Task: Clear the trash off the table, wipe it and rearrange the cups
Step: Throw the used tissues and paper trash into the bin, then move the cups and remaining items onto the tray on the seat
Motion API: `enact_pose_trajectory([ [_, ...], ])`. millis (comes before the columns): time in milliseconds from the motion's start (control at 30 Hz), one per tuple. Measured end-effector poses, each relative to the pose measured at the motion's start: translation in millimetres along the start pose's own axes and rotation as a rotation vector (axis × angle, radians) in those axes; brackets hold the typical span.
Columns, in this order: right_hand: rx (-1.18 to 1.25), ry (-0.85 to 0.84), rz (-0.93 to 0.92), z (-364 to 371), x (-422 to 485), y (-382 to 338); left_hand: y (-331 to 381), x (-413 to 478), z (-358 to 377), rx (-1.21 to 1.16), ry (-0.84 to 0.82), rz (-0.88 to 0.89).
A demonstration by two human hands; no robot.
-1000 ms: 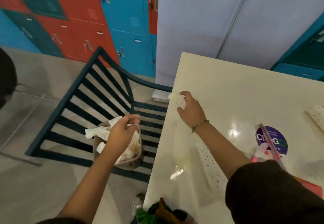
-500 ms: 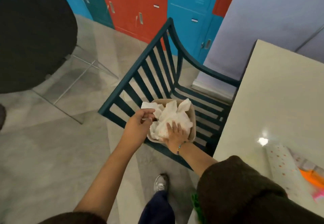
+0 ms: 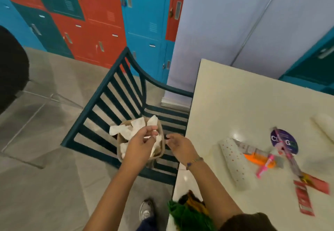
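A brown paper container [image 3: 161, 129] stuffed with crumpled white tissues [image 3: 124, 131] hangs over the dark teal slatted chair [image 3: 108, 104], left of the cream table [image 3: 244, 107]. My left hand [image 3: 140, 145] is curled over its near rim and holds it. My right hand [image 3: 180, 146] hovers just to the right of the container at the table's edge, fingers apart and empty. A dotted paper cup [image 3: 233, 160] lies on its side on the table. A second pale cup [image 3: 323, 127] lies at the right edge.
On the table lie an orange item [image 3: 256, 158], a pink marker [image 3: 264, 167], a round purple sticker [image 3: 285, 140] and red packets [image 3: 310, 189]. A green cloth [image 3: 189, 214] sits at the near edge. Coloured lockers [image 3: 101, 23] line the back; a dark shape [image 3: 10, 68] stands left.
My right hand has lifted off the tissues it was pressing into the container and moved right, empty. The view has swung back toward the table.
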State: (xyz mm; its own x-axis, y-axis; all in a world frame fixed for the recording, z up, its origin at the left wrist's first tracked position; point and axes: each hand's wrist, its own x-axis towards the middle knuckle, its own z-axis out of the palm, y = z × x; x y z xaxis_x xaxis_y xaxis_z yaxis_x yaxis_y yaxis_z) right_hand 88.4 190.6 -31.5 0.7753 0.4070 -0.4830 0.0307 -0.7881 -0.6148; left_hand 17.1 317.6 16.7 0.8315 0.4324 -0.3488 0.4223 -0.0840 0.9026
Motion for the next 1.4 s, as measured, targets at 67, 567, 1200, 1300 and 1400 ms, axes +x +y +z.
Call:
enact_pose_trajectory([
  [67,0.133,0.151,0.010,-35,-41,25,21,-16,35,-0.012,-0.090,0.038],
  [567,0.490,0.650,0.140,-158,-297,245,74,-177,265,0.091,-0.485,0.205],
  [1200,0.512,0.696,0.325,-236,-334,370,101,-189,419,0.213,-0.594,0.228],
  [1300,0.526,0.712,0.373,-247,-319,384,96,-169,432,0.202,-0.578,0.170],
  [1400,0.578,0.706,0.411,-256,-289,393,89,-151,439,0.229,-0.565,0.135],
])
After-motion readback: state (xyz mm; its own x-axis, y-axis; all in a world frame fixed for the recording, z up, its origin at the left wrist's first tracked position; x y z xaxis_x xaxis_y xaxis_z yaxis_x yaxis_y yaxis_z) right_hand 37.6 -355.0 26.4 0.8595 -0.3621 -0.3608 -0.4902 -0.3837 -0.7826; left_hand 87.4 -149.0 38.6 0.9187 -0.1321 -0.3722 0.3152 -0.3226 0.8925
